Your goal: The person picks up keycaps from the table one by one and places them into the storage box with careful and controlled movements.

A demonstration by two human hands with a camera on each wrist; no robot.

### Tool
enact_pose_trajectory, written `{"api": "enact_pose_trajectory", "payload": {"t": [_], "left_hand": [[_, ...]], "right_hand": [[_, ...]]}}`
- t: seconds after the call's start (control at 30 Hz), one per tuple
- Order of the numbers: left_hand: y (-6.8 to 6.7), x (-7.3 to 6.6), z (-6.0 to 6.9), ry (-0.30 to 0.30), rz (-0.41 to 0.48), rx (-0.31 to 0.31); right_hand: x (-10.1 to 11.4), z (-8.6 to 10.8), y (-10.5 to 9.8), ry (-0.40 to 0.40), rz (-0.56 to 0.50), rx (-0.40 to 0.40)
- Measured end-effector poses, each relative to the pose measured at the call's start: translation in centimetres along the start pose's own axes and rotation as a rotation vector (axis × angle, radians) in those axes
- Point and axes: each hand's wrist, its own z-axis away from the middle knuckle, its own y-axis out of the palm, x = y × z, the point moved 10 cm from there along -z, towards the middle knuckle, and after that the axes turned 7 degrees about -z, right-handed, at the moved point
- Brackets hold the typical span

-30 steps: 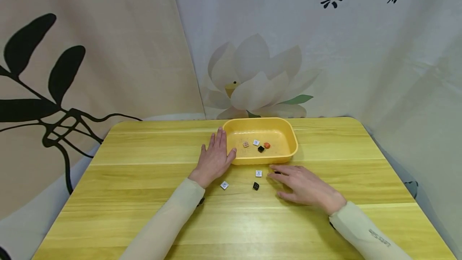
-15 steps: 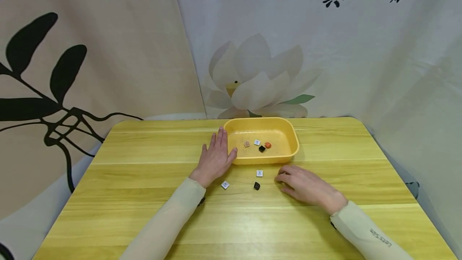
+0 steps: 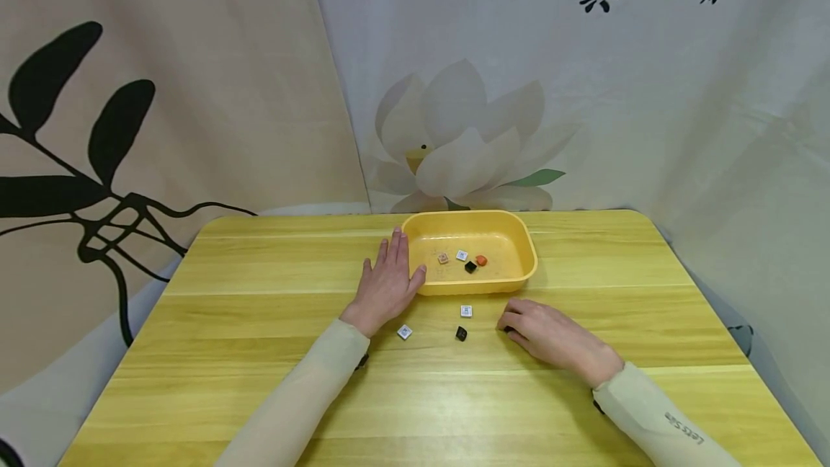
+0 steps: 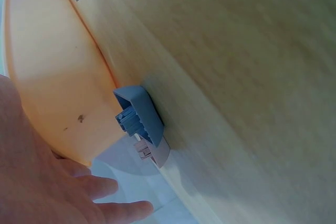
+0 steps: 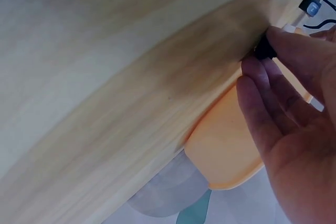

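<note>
My left hand [image 3: 384,290] lies with straight fingers against the left side of a yellow plastic tray [image 3: 476,287]. To the tray's right front, my right hand [image 3: 551,334] pinches a black keycap [image 5: 264,49] between thumb and fingers, low at the tabletop; the head view mostly hides this keycap. Between the hands lie a white keycap [image 3: 466,312], another black keycap [image 3: 461,334] and a second white keycap [image 3: 405,332]. Inside the tray are a pinkish keycap [image 3: 443,259], a white one, a black one and an orange one [image 3: 481,261]. The left wrist view shows a dark keycap's [image 4: 144,109] hollow underside.
The tray stands near the back edge of a wooden table [image 3: 259,308]. Behind the table hangs a pale cloth [image 3: 454,34] printed with a lotus, dark leaves and characters.
My right hand has drawn slightly back to the right, and its spread fingers have closed into a pinch on the black keycap. The left hand stays against the tray.
</note>
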Motion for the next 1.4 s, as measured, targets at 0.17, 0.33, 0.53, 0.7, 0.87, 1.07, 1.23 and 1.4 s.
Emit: {"api": "enact_pose_trajectory", "payload": {"t": [0.17, 0.33, 0.53, 0.7, 0.87, 1.07, 1.23, 1.4], "left_hand": [[0.3, 0.1, -0.1, -0.006, -0.009, 0.022], [0.4, 0.2, 0.0, -0.008, -0.008, 0.024], [0.4, 0.3, 0.0, -0.009, -0.009, 0.025], [0.3, 0.3, 0.1, -0.009, -0.009, 0.023], [0.3, 0.3, 0.0, -0.008, -0.002, 0.019], [0.3, 0.2, 0.1, -0.007, -0.001, 0.013], [0.3, 0.2, 0.1, -0.009, 0.006, 0.015], [0.2, 0.1, 0.1, -0.007, 0.003, 0.008]], "right_hand": [[0.0, 0.0, 0.1, -0.004, -0.001, -0.004], [0.0, 0.0, -0.4, 0.003, -0.019, -0.035], [0.7, 0.0, -2.6, -0.005, -0.033, -0.159], [1.2, -0.4, -4.6, -0.015, -0.018, -0.268], [1.1, -0.6, -6.5, -0.015, 0.0, -0.396], [0.6, -0.7, -7.7, -0.023, 0.015, -0.511], [-0.3, -1.1, -8.1, 0.005, 0.008, -0.559], [-1.2, -1.6, -8.7, 0.046, -0.001, -0.592]]}}
